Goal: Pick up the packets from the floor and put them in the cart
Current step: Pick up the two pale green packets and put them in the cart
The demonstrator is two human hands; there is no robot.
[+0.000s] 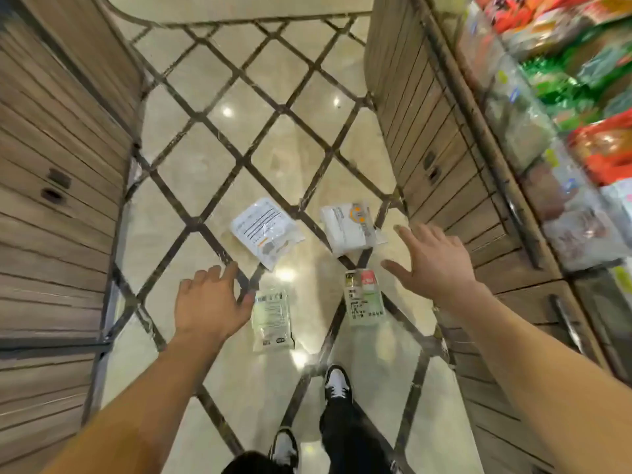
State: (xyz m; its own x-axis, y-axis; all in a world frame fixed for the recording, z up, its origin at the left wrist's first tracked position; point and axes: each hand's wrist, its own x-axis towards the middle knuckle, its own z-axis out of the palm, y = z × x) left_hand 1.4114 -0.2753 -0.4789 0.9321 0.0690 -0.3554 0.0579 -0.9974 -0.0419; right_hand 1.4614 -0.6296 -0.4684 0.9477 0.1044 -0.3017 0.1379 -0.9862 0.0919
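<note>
Head view shows four packets (pixel 267 231) lying on the floor (pixel 191 172), none collected, no cart visible; left hand (pixel 208 304) and right hand (pixel 431 261) reach down, fingers spread, holding nothing.

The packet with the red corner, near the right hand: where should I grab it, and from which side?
The red-cornered packet lies flat on the floor, its long side running away from the feet. Probably best to come down from above with the right hand and pinch a long side edge, since it lies too flat to wrap. Both side edges look free.
</note>
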